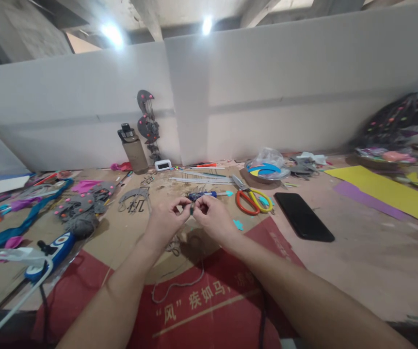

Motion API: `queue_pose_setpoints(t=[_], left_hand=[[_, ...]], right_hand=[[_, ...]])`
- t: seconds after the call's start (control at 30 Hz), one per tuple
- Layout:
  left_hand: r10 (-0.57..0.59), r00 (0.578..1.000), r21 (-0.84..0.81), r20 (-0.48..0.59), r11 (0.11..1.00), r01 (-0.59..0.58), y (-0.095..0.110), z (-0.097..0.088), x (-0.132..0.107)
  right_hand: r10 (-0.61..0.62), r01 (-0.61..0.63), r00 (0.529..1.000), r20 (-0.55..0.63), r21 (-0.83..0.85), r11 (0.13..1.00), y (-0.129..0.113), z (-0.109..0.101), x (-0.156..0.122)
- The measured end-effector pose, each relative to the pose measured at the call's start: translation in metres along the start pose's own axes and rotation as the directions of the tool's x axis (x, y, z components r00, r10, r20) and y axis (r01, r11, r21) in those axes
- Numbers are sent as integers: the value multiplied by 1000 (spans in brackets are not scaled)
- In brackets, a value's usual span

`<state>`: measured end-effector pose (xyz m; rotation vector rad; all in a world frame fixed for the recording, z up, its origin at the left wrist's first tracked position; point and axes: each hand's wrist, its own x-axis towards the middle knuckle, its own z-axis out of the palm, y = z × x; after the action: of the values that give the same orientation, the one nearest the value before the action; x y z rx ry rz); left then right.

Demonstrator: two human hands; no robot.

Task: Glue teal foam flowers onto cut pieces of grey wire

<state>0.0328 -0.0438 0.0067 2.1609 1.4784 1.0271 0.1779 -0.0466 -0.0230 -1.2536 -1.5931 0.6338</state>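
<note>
My left hand (167,218) and my right hand (211,217) meet above the middle of the cardboard sheet (121,237). The fingertips of both pinch a small dark piece (192,209) between them; it is too small to name. A thin grey cord (180,283) lies on the cardboard just below my hands. Right behind my hands lies a blue-handled tool (203,195), and to their right the orange and yellow scissors (252,199).
A black phone (303,216) lies to the right of the scissors. Yellow paper (383,191) and purple paper (365,199) lie at the far right. Grey felt pieces (81,211), a blue glue gun (54,249), a water bottle (134,148) and a plastic bag (267,162) ring the work area.
</note>
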Motion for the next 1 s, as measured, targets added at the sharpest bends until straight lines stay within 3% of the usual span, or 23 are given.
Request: queue_pose_setpoints(t=[0.13,0.37,0.53,0.7,0.87,1.0], left_hand=[[64,998,29,12,998,-64,-3,-2,1],[50,998,30,37,998,-51,-5,2,2],[-111,988,-168,104,977,127,-2,0,2],[-216,932,-451,292,828,333,-9,-1,6],[-210,904,-581,373,707,404,-14,4,8],[-252,904,-562,344,716,413,-11,6,6]], right_hand=[[-24,25,1000,19,-50,998,0,-2,1],[-67,70,997,37,-76,995,3,0,0],[-53,55,998,46,-42,998,1,-1,0],[19,-20,999,50,20,1000,-3,-6,2],[96,-98,995,31,107,989,1,-4,2],[108,-115,993,51,158,981,4,1,0]])
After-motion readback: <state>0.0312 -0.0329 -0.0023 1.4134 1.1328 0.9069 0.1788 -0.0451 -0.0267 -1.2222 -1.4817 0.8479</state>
